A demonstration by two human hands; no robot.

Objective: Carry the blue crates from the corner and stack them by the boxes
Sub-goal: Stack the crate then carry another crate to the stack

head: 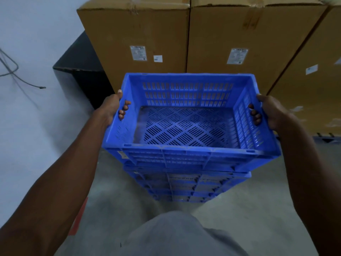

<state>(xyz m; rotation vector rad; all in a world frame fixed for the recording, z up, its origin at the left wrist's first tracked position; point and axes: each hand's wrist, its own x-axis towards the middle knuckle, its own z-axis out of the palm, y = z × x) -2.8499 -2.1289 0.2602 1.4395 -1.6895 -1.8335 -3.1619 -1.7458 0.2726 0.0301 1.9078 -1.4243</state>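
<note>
Both hands' fingers point(124, 110) clenched through side handles of top blue crate point(186, 124).

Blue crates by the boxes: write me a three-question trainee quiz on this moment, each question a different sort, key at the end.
1. True or false: the top blue crate holds cardboard packages.
2. Where do the hands grip it? A) both on the near rim B) left hand on the left side wall, right hand on the right side wall C) both underneath
3. What stands directly behind the crate stack?

Key:
1. False; it is empty, its slotted floor showing.
2. B; fingers curl in through the handle openings.
3. Tall cardboard boxes with white labels.
</note>
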